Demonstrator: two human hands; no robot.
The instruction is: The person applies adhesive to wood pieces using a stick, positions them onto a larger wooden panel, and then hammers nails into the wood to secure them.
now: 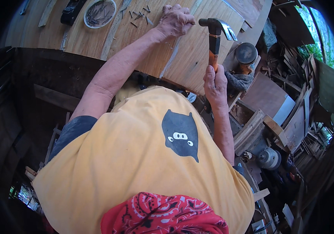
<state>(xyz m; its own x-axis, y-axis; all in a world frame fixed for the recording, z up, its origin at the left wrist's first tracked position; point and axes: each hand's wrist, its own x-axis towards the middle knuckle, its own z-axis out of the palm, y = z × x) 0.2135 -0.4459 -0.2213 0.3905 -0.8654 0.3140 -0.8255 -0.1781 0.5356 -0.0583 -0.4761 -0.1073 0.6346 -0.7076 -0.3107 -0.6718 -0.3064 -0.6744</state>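
Observation:
My right hand (216, 86) grips a claw hammer (213, 50) by its orange and black handle. The hammer's head is raised over the wooden boards (198, 58), its striking face toward my left hand and its claw pointing right. My left hand (176, 20) rests on the boards with its fingers curled closed; whatever they pinch, if anything, is hidden. Just left of that hand lie several loose nails (139, 15). Further left stands a round, pale-rimmed container (100, 14) with many nails in it.
A black strap-like item (72, 11) lies at the far left of the boards. Beyond their right edge are a round-lidded jar (246, 53), a grey cloth (240, 81) and a grey motor-like machine (269, 158). Piled wood scraps (291, 66) crowd the right side.

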